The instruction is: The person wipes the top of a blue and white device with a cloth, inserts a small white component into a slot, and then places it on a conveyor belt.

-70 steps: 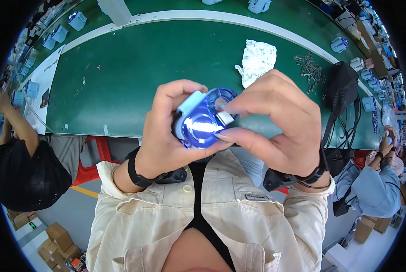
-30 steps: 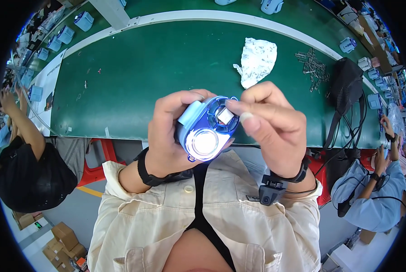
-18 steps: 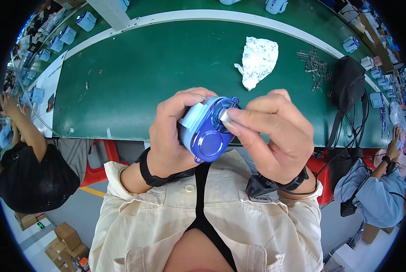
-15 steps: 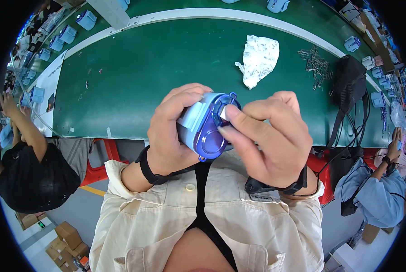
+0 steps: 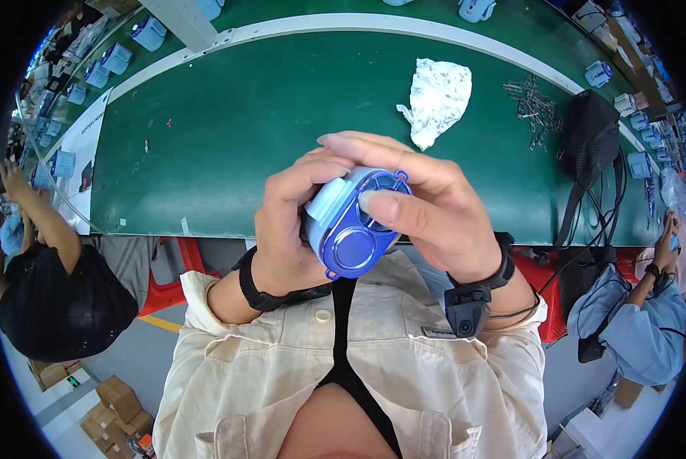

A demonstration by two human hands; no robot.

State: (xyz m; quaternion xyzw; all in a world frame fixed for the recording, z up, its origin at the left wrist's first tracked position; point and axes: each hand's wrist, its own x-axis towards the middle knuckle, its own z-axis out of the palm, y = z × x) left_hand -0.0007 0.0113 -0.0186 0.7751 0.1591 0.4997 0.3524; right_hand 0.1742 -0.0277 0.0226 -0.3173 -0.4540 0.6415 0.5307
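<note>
Between my two hands, over the near edge of the table, is a light blue lidded cup (image 5: pixel 356 249). Its shiny violet-blue lid faces up, with a round disc at the near end, a spoked ring at the far end and a small loop at each tip. My left hand (image 5: pixel 281 229) wraps round the cup's left side. My right hand (image 5: pixel 454 210) holds the far right side, its thumb pressed on the ringed part of the lid. That thumb hides part of the ring. The fingers cover most of the cup's body.
On the green table (image 5: pixel 236 138) lie a crumpled white wrapper (image 5: pixel 438 96) and a pile of small metal pieces (image 5: pixel 538 115). A black bag (image 5: pixel 589 130) with cables is at the right. Similar cups (image 5: pixel 149 33) stand beyond the white rail. People sit on both sides.
My right hand has gone from pinching a small white piece at the lid's ring to gripping the cup, thumb on the ring. The white piece no longer shows. The cup has shifted slightly nearer.
</note>
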